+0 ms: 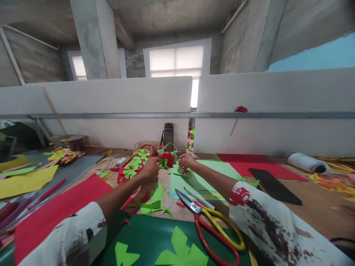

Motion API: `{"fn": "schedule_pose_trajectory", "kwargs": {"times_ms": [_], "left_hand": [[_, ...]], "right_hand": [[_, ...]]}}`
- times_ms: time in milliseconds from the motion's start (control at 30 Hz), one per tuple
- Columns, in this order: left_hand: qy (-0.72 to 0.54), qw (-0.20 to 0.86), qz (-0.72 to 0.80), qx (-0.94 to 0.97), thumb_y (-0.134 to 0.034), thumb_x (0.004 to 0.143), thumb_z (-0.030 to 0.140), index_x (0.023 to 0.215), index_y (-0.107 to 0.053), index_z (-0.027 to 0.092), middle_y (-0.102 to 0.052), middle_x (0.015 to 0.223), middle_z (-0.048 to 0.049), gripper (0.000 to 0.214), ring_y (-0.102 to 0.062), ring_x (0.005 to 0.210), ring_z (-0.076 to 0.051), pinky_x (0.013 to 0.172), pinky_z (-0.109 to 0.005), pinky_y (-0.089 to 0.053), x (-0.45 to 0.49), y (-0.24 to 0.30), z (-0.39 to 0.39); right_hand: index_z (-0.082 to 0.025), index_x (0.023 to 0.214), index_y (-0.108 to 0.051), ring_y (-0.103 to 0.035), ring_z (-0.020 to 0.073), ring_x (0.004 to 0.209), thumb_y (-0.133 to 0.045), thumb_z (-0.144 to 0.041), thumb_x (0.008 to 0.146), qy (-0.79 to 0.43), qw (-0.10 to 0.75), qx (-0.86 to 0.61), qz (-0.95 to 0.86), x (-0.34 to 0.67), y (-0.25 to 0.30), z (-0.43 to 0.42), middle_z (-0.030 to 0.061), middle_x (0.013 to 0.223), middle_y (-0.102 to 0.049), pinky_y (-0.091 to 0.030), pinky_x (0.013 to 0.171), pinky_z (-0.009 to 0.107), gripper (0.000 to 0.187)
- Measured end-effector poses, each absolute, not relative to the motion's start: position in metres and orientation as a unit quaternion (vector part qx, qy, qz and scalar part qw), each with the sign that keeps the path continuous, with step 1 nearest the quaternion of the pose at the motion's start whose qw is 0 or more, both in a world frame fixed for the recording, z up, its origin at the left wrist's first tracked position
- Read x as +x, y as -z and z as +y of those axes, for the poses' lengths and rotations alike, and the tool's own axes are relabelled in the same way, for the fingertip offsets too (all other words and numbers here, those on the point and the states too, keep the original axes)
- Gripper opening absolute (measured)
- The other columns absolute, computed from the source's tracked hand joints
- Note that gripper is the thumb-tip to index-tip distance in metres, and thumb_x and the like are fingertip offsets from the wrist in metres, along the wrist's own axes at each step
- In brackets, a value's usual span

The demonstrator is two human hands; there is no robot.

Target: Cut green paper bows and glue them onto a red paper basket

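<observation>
My left hand [151,168], fingers curled closed, is among red paper baskets and green paper flowers; whatever it grips is hidden. A small red paper basket [166,159] with green trim stands just beyond it. Beside it lie red paper pieces with green cut-out flowers [132,171]. My right hand [186,162] is closed as in a pinch above the pale green paper sheets [205,179], and anything between its fingertips is too small to name. Large scissors [195,207] with one red and one yellow handle lie partly spread below the right forearm.
Green paper cut-outs [183,249] lie on a dark green sheet [149,225] in front. Red paper [69,210] and yellow paper [30,181] are at left. A dark bottle [168,135] stands behind. A black slab [274,186] and a white roll [303,162] lie at right.
</observation>
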State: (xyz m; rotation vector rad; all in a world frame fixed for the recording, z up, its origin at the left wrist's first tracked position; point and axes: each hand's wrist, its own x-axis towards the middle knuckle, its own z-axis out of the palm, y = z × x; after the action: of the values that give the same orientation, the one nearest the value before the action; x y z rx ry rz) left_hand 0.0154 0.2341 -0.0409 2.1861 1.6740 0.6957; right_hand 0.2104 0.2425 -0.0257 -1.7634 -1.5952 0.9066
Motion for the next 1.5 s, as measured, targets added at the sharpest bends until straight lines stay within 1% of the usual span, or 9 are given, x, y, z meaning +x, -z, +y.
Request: {"fn": "schedule_pose_trajectory", "kwargs": {"times_ms": [200, 300, 400, 500, 667, 1000, 1267, 1367, 1500], "left_hand": [[-0.278, 0.142, 0.54, 0.781, -0.056, 0.092, 0.033, 0.115, -0.057, 0.015, -0.06, 0.112, -0.0078, 0.029, -0.062, 0.093, -0.02, 0.079, -0.039, -0.053, 0.012, 0.027, 0.176], [-0.292, 0.151, 0.504, 0.799, -0.044, 0.097, 0.036, 0.084, -0.062, 0.011, -0.06, 0.078, -0.0018, 0.033, -0.06, 0.072, -0.015, 0.066, -0.029, -0.049, 0.011, 0.026, 0.137], [-0.296, 0.163, 0.461, 0.821, -0.033, 0.097, 0.033, 0.063, -0.051, 0.015, -0.048, 0.058, 0.0019, 0.043, -0.05, 0.058, -0.012, 0.056, -0.024, -0.039, 0.011, 0.032, 0.091], [-0.284, 0.169, 0.41, 0.85, -0.038, 0.093, 0.029, 0.065, -0.05, 0.017, -0.049, 0.06, 0.0014, 0.032, -0.048, 0.058, -0.013, 0.056, -0.025, -0.037, 0.01, 0.041, 0.039], [-0.245, 0.093, 0.255, 0.931, -0.042, 0.091, 0.022, 0.098, -0.055, 0.018, -0.062, 0.093, -0.0077, 0.016, -0.056, 0.084, -0.02, 0.071, -0.029, -0.044, 0.006, 0.055, -0.022], [-0.249, 0.119, 0.286, 0.918, -0.046, 0.089, 0.023, 0.091, -0.06, 0.018, -0.063, 0.094, -0.008, 0.015, -0.059, 0.084, -0.019, 0.073, -0.028, -0.046, 0.002, 0.062, -0.003], [-0.315, 0.168, 0.443, 0.822, -0.053, 0.081, 0.025, 0.07, -0.062, 0.016, -0.061, 0.065, -0.005, 0.017, -0.058, 0.069, -0.02, 0.066, -0.029, -0.044, -0.028, 0.01, 0.1], [-0.346, 0.242, 0.427, 0.8, -0.049, 0.085, 0.03, 0.095, -0.064, 0.013, -0.068, 0.083, -0.0088, 0.024, -0.063, 0.075, -0.02, 0.063, -0.028, -0.049, -0.024, 0.002, 0.123], [-0.361, 0.337, 0.33, 0.804, -0.041, 0.091, 0.029, 0.139, -0.037, 0.021, -0.064, 0.116, -0.0091, 0.048, -0.066, 0.087, -0.016, 0.061, -0.023, -0.052, 0.014, 0.001, 0.099]], "right_hand": [[-0.017, 0.118, -0.057, -0.062, 0.0214, 0.096, -0.058, -0.031, 0.092, -0.25, 0.243, -0.643, -0.682, 0.231, 0.003, 0.181, 0.0077, 0.118, -0.06, -0.053, 0.08, 0.041, 0.031], [-0.016, 0.115, -0.059, -0.062, 0.0218, 0.096, -0.058, -0.032, 0.091, -0.194, 0.199, -0.621, -0.733, 0.24, -0.004, 0.127, 0.0065, 0.116, -0.061, -0.053, 0.08, 0.04, 0.028], [-0.015, 0.106, -0.062, -0.063, 0.0193, 0.091, -0.058, -0.032, 0.091, -0.142, 0.151, -0.6, -0.773, 0.244, -0.002, 0.065, 0.0054, 0.107, -0.064, -0.052, 0.079, 0.04, 0.023], [-0.015, 0.093, -0.066, -0.062, 0.0195, 0.081, -0.061, -0.024, 0.087, -0.101, 0.114, -0.59, -0.793, 0.242, 0.014, 0.013, 0.0051, 0.085, -0.067, -0.048, 0.076, 0.036, 0.011], [-0.017, 0.11, -0.063, -0.056, 0.0278, 0.107, -0.06, -0.013, 0.081, -0.04, 0.102, -0.597, -0.795, 0.235, 0.044, -0.019, 0.0131, 0.112, -0.064, -0.044, 0.081, 0.034, 0.029], [-0.014, 0.1, -0.067, -0.061, 0.028, 0.093, -0.056, -0.016, 0.081, -0.068, 0.137, -0.577, -0.802, 0.235, 0.024, -0.016, 0.0152, 0.101, -0.067, -0.045, 0.078, 0.037, 0.022], [-0.02, 0.076, -0.069, -0.058, 0.012, 0.052, -0.063, -0.027, 0.076, -0.2, 0.26, -0.519, -0.789, 0.272, -0.084, 0.023, -0.0009, 0.058, -0.065, -0.039, 0.046, 0.02, 0.009], [-0.02, 0.056, -0.055, -0.049, 0.0089, 0.043, -0.065, -0.037, 0.077, -0.198, 0.337, -0.504, -0.77, 0.256, -0.095, 0.039, -0.0039, 0.045, -0.052, -0.037, 0.044, 0.02, 0.029], [-0.016, 0.076, -0.061, -0.062, 0.0134, 0.051, -0.039, -0.061, 0.088, -0.256, 0.366, -0.458, -0.768, 0.196, -0.075, 0.052, 0.0017, 0.058, -0.064, -0.049, 0.049, 0.025, 0.051]]}}
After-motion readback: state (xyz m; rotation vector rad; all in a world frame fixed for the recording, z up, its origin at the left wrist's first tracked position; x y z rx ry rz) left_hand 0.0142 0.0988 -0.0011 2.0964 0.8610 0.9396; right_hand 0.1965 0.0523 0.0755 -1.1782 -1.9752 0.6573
